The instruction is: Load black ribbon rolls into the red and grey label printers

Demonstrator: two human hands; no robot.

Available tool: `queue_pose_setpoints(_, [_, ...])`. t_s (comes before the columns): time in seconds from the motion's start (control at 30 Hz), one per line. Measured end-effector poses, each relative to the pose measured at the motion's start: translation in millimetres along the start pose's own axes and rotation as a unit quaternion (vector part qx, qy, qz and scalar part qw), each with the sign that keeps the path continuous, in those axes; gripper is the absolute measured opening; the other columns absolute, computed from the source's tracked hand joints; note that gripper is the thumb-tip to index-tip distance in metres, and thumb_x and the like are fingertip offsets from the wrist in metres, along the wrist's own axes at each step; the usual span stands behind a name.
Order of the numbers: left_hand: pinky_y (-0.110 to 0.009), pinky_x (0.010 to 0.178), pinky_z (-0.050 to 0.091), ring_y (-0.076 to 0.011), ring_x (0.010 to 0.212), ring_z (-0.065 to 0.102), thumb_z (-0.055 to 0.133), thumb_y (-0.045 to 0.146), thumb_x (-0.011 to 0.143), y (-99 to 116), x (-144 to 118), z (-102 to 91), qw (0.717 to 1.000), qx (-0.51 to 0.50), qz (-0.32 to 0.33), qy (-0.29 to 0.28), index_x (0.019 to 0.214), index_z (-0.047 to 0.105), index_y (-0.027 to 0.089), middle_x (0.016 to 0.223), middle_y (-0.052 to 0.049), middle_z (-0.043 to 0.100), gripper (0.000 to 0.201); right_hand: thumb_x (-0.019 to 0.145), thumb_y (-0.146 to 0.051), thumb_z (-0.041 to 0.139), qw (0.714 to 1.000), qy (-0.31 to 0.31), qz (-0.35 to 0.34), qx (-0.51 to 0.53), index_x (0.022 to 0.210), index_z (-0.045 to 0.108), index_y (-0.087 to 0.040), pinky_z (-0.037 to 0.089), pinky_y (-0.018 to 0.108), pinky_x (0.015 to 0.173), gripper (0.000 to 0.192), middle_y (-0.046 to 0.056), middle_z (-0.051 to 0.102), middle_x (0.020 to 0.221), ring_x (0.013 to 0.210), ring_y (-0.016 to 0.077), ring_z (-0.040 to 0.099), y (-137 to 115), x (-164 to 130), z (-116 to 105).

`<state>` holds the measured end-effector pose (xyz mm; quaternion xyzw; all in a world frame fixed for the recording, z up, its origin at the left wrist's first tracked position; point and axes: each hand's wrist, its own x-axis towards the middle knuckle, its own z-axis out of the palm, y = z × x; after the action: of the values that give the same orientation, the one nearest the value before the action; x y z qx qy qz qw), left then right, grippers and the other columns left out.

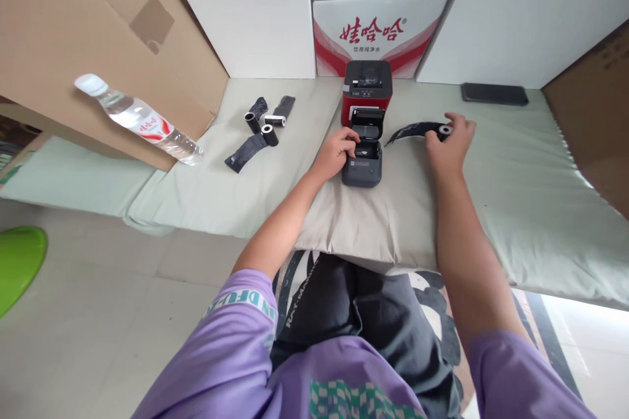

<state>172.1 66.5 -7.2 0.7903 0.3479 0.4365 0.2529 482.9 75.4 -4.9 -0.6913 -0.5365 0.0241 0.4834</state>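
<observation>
A small dark label printer stands on the cushion in front of me with its lid raised. My left hand is at its left side, fingers curled over the edge of the open compartment. Off to the right, my right hand pinches a small black roll with a white core. A loose black strip trails from that roll towards the printer. Directly behind the printer stands a red and black boxy device. Three similar rolls, one of them a black roll, lie to the left with strips unwound.
A clear water bottle leans at the left by a large cardboard box. Stacked white cartons line the back. A black phone lies at the right rear of the pale cushion. Something bright green is on the floor.
</observation>
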Motion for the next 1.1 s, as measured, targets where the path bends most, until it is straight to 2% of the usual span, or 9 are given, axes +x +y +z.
queue_pose_setpoints(0.2, [-0.044, 0.11, 0.058, -0.0232, 0.116, 0.071, 0.049, 0.005, 0.076, 1.4, -2.6, -4.1, 1.0, -0.017, -0.002, 0.005, 0.068, 0.066, 0.022, 0.114, -0.006, 0.076, 0.025, 0.078, -0.017, 0.066, 1.0, -0.017, 0.005, 0.016, 0.129, 0.064, -0.023, 0.047, 0.054, 0.121, 0.052, 0.015, 0.055, 0.133, 0.122, 0.0292, 0.057, -0.4, -1.3, -0.9])
queue_pose_setpoints(0.3, [-0.043, 0.109, 0.058, -0.0226, 0.116, 0.072, 0.047, 0.004, 0.076, 0.6, -3.6, -6.0, 0.999, -0.029, 0.012, 0.015, 0.071, 0.068, 0.022, 0.113, -0.007, 0.076, 0.029, 0.077, -0.015, 0.067, 1.0, -0.02, 0.007, 0.019, 0.131, 0.064, -0.022, 0.047, 0.055, 0.122, 0.054, 0.013, 0.054, 0.133, 0.123, 0.0294, 0.057, -1.4, -2.2, -1.1])
queue_pose_setpoints(0.43, [-0.041, 0.106, 0.058, -0.0213, 0.112, 0.074, 0.045, 0.003, 0.084, -1.0, -4.0, -7.7, 0.998, -0.024, 0.012, 0.061, 0.077, 0.071, 0.023, 0.109, -0.007, 0.077, 0.033, 0.077, -0.014, 0.067, 1.0, -0.018, 0.009, 0.017, 0.129, 0.065, -0.024, 0.047, 0.056, 0.122, 0.053, 0.013, 0.056, 0.133, 0.125, 0.0309, 0.058, -1.7, -2.1, -0.4])
queue_pose_setpoints(0.57, [-0.036, 0.092, 0.058, -0.0199, 0.1, 0.073, 0.047, 0.006, 0.091, -6.1, -3.2, -6.2, 0.993, -0.011, -0.024, 0.117, 0.09, 0.074, 0.023, 0.105, -0.007, 0.077, 0.032, 0.074, -0.016, 0.064, 1.0, 0.001, -0.002, 0.0, 0.129, 0.064, -0.023, 0.046, 0.062, 0.122, 0.055, 0.011, 0.056, 0.132, 0.132, 0.0343, 0.058, -3.9, -1.6, -1.8])
queue_pose_setpoints(0.67, [-0.033, 0.088, 0.058, -0.0198, 0.101, 0.072, 0.05, 0.008, 0.093, -12.8, -2.2, -3.2, 0.989, -0.003, -0.068, 0.129, 0.101, 0.074, 0.024, 0.111, -0.008, 0.077, 0.03, 0.076, -0.017, 0.061, 0.999, 0.029, -0.035, -0.001, 0.127, 0.064, -0.023, 0.047, 0.063, 0.12, 0.052, 0.011, 0.057, 0.13, 0.132, 0.035, 0.059, -9.0, -2.1, -4.9])
queue_pose_setpoints(0.8, [-0.034, 0.093, 0.059, -0.0201, 0.104, 0.073, 0.054, 0.012, 0.095, -17.8, -1.3, 2.4, 0.989, -0.002, -0.085, 0.122, 0.109, 0.071, 0.025, 0.116, -0.008, 0.077, 0.026, 0.077, -0.017, 0.059, 0.993, 0.06, -0.102, 0.015, 0.119, 0.066, -0.024, 0.051, 0.06, 0.116, 0.043, 0.011, 0.063, 0.122, 0.123, 0.0327, 0.063, -24.5, -8.7, -10.2])
queue_pose_setpoints(0.93, [-0.032, 0.09, 0.059, -0.0194, 0.104, 0.074, 0.054, 0.009, 0.096, -13.7, -0.7, 6.0, 0.99, 0.001, -0.088, 0.111, 0.109, 0.07, 0.024, 0.114, -0.007, 0.078, 0.026, 0.086, -0.02, 0.056, 0.986, 0.057, -0.153, 0.024, 0.107, 0.066, -0.026, 0.05, 0.061, 0.116, 0.024, 0.011, 0.067, 0.114, 0.121, 0.033, 0.065, -51.3, -26.1, -15.0])
queue_pose_setpoints(1.03, [-0.035, 0.092, 0.058, -0.0206, 0.1, 0.073, 0.056, 0.009, 0.096, -12.4, 0.7, -4.2, 0.989, 0.045, -0.074, 0.119, 0.108, 0.071, 0.024, 0.11, -0.007, 0.078, 0.024, 0.092, -0.024, 0.054, 0.985, 0.027, -0.168, 0.031, 0.102, 0.065, -0.027, 0.049, 0.063, 0.116, 0.014, 0.011, 0.069, 0.111, 0.121, 0.0339, 0.066, -70.4, -41.0, -15.1])
queue_pose_setpoints(1.1, [-0.04, 0.1, 0.057, -0.0241, 0.104, 0.072, 0.061, 0.011, 0.096, -15.0, 1.1, -21.4, 0.98, 0.108, -0.067, 0.153, 0.106, 0.072, 0.024, 0.11, -0.008, 0.078, 0.02, 0.092, -0.026, 0.055, 0.984, 0.006, -0.17, 0.044, 0.102, 0.065, -0.027, 0.048, 0.065, 0.116, 0.014, 0.011, 0.069, 0.111, 0.121, 0.0347, 0.066, -79.0, -48.8, -12.2])
